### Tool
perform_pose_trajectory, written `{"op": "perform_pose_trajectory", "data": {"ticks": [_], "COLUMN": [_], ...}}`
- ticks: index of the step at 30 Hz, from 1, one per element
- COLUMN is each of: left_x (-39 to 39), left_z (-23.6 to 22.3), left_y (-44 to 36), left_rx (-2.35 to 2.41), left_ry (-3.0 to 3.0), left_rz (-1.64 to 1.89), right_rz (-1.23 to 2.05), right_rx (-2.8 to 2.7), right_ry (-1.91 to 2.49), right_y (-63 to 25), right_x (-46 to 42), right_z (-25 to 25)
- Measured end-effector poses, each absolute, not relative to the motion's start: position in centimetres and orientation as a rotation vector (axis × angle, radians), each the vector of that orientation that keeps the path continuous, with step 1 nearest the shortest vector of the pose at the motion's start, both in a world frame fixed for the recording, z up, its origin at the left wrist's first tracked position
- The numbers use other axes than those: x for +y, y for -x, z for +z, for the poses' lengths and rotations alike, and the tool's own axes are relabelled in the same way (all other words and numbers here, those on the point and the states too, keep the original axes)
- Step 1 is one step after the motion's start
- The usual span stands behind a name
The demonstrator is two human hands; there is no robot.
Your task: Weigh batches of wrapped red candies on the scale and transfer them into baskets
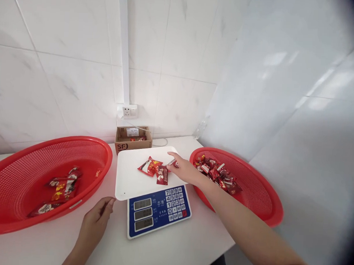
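Note:
My right hand (182, 170) is over the white tray (128, 181) of the scale, its fingers around a small red candy packet (173, 163) that is partly hidden. Just left of it on the tray lie a red packet with a white patch (148, 166) and a dark red packet (162, 175). My left hand (98, 217) is beside the tray's near left corner, with fingers curled, thumb against them and nothing visible inside. Below the tray shows the scale's blue panel (159, 210) with keys and three displays.
A large red basket (101, 145) on the left holds several bigger packets (61, 188). Another red basket (262, 187) on the right holds many small packets (214, 171). Behind the tray stand a cardboard box (131, 146) and a wall socket (127, 111). A clear plastic item (199, 129) sits in the corner.

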State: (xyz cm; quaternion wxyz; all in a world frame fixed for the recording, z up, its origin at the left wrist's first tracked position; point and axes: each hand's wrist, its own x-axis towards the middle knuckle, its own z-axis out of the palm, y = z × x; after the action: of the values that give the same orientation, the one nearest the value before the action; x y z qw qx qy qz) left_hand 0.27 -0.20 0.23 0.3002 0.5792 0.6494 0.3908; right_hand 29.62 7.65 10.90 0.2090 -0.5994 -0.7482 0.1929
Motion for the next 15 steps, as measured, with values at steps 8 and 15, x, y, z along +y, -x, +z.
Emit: {"op": "perform_pose_trajectory", "data": {"ticks": [8, 15], "left_x": [-0.3, -0.4], "left_z": [0.3, 0.5], "left_y": [-0.6, -0.7], "left_rx": [1.717, 1.703], "left_ry": [-1.526, -1.511], "left_rz": [1.031, 1.06], "right_rz": [0.599, 0.527], "right_rx": [-1.875, -1.892], "right_ry": [1.624, 1.538], "right_y": [-30.7, -30.3], "right_x": [6.6, 5.7], "right_z": [10.8, 9.8]}}
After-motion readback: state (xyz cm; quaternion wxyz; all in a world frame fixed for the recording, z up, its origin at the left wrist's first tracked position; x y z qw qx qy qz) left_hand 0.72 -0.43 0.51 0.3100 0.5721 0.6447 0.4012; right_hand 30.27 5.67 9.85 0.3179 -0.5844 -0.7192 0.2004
